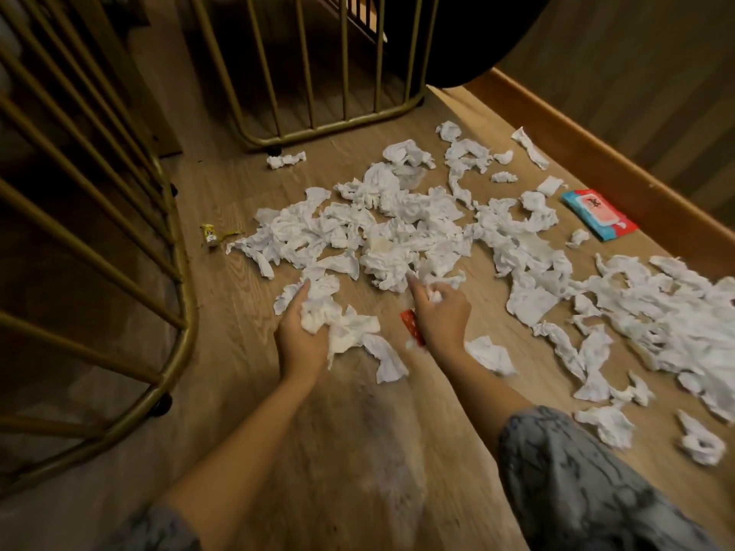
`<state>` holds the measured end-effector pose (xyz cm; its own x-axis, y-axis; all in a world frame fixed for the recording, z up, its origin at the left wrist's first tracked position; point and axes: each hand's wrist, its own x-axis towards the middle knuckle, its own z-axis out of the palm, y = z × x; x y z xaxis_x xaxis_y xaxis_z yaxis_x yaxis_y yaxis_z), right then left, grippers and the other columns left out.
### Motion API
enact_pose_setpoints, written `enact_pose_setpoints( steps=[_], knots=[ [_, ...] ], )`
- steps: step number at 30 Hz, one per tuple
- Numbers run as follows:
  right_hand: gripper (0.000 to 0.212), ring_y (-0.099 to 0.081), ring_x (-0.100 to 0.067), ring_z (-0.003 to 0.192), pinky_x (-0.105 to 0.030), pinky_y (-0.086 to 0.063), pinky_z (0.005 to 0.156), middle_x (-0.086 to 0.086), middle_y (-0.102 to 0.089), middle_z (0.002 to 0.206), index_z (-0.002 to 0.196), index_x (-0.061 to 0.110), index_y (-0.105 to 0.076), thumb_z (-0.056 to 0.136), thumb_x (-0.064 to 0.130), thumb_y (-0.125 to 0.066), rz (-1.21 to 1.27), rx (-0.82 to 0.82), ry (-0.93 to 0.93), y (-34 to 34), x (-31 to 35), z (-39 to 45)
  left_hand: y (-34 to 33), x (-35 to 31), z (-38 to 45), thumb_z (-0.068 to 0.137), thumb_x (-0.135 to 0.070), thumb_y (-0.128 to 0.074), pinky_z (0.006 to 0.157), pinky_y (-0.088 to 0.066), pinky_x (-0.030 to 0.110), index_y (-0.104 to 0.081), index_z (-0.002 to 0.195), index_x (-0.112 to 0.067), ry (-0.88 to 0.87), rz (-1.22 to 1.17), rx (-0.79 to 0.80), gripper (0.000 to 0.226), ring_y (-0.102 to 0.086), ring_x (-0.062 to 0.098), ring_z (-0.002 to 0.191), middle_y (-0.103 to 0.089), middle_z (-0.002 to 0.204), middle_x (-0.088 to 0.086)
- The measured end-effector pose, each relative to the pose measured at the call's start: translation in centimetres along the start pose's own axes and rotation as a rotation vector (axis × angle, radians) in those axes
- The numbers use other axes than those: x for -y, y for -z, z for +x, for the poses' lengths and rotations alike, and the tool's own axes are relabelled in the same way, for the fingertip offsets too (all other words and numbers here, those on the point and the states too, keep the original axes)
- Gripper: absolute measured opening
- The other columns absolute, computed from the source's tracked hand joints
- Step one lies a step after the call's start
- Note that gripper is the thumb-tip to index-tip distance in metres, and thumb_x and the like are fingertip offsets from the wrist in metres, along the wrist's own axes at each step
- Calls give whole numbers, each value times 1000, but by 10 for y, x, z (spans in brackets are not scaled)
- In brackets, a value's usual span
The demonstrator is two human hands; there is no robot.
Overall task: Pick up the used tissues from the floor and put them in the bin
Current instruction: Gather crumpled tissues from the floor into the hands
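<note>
The floor (222, 184) carries a wide spread of crumpled tissues (397, 228), from the middle out to the right edge; no bin is in view. They look very light, soft and limp, so a loose bunch should crush together in one grab, best taken at the thick folds; thin tails may tear or drop. The gold rails (131, 216) at left and far side hem the space in. A blue-and-red pack (598, 214) lies by the right skirting, a red wrapper (411, 324) under the right wrist, a yellow scrap (210, 234) at left. The left hand (300, 336) has its grip closed on a wad (338, 328); the right hand (439, 312) pinches a small piece, forefinger out
</note>
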<state>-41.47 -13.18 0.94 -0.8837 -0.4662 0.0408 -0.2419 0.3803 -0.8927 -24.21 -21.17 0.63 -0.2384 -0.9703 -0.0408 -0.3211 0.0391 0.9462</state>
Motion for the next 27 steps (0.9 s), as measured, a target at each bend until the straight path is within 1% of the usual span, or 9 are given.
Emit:
enact_pose_setpoints(
  steps=[2, 4, 7, 9, 11, 15, 17, 19, 27],
  knots=[
    [70, -47, -25, 46, -37, -37, 51, -19, -46, 49, 52, -3, -46, 86, 56, -63, 76, -5, -25, 10, 25, 18, -4, -30, 13, 82, -1, -69, 94, -51, 29, -50, 136, -18, -8, -13, 51, 60, -60, 16, 111, -62, 126, 4],
    [70, -38, -19, 43, -35, -30, 47, -10, -36, 47, 49, 10, -35, 86, 66, -53, 132, 24, -24, 23, 49, 34, -9, -65, 21, 77, -40, -77, 87, -48, 24, -59, 127, -17, -33, 0, 60, 59, -59, 9, 105, -64, 114, -8],
    [69, -39, -18, 48, -33, -29, 52, -7, -39, 50, 50, 14, -35, 94, 67, -27, 153, 106, 2, 48, 85, 58, -18, -118, 26, 64, -84, -53, 76, -47, 26, -70, 91, -22, -148, 89, 94, 70, -61, 7, 85, -66, 86, -15],
    [66, -45, -21, 53, -34, -33, 55, -11, -46, 54, 53, 11, -42, 102, 52, -25, 129, 140, 49, 68, 106, 77, -26, -154, 27, 80, -76, -35, 57, -36, 30, -50, 55, -22, -229, 140, 102, 62, -50, 10, 57, -51, 55, -13],
    [55, -47, -24, 55, -35, -37, 58, -14, -49, 57, 56, 10, -48, 102, 35, -36, 91, 172, 121, 92, 122, 98, -37, -189, 27, 94, -57, -27, 52, -27, 34, -33, 47, -18, -276, 140, 73, 61, -37, 16, 45, -36, 44, -4],
    [40, -40, -17, 46, -28, -33, 50, -8, -42, 49, 48, 14, -45, 86, 21, -57, 49, 158, 218, 146, 147, 126, -68, -247, 29, 98, -32, -42, 62, -39, 34, -55, 60, -11, -339, 181, 100, 45, -49, 17, 60, -52, 60, 0],
    [34, -45, -19, 50, -28, -35, 48, -12, -48, 53, 54, 7, -55, 84, 20, -59, 75, 135, 219, 173, 151, 134, -87, -270, 27, 91, -28, -55, 83, -47, 27, -74, 95, -18, -387, 185, 107, 22, -61, 11, 94, -69, 97, -5],
    [33, -51, -24, 52, -32, -42, 50, -15, -56, 57, 60, -3, -62, 84, 20, -62, 104, 107, 235, 200, 150, 140, -108, -291, 18, 86, -22, -62, 92, -42, 23, -70, 114, -22, -433, 182, 117, 29, -57, 10, 108, -66, 115, -4],
    [29, -62, -19, 67, -33, -57, 62, -3, -62, 68, 70, 10, -58, 83, 31, -73, 206, -98, 348, 308, 130, 166, -194, -350, -26, 69, -22, -83, 83, -46, 30, -72, 102, -24, -467, 176, 148, 35, -56, 17, 97, -60, 105, 1]
  ],
)
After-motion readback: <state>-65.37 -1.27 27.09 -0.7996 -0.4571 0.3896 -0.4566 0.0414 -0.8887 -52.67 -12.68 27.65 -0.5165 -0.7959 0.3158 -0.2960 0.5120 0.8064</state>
